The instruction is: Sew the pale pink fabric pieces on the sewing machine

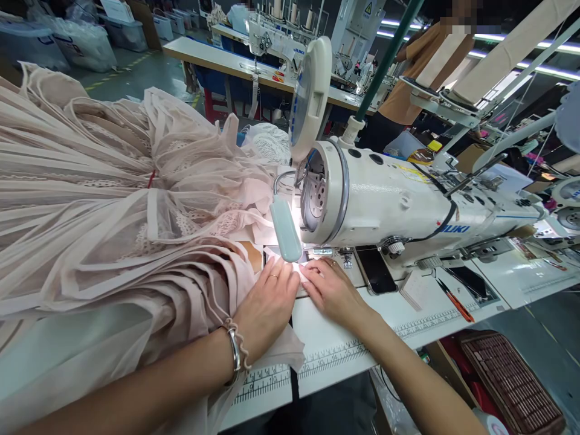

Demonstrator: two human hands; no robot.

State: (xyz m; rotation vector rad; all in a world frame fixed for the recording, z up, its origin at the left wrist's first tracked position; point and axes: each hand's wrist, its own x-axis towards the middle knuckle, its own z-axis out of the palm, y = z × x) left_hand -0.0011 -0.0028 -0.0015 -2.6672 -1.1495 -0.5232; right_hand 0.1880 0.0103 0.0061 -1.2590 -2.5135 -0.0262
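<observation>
My left hand point(274, 293) presses the pale pink fabric point(296, 267) onto the machine bed, its fingers close together. From the other side my right hand point(333, 290) grips the fabric's edge between thumb and fingers. Both hands are close together below the head of a white sewing machine point(385, 199). A pale green lamp point(286, 232) hangs just above my fingertips and hides the needle area. To the left, a large heap of beige-pink sheer, lace-trimmed fabric pieces point(181, 254) spreads across the table, reaching my left wrist.
A black phone point(376, 270) lies right of my right hand. Orange-handled snips point(457, 301) rest near the front edge, beside a printed ruler point(335, 357). A brown woven basket point(512, 380) stands below right. Another person point(412, 78) stands behind the machine.
</observation>
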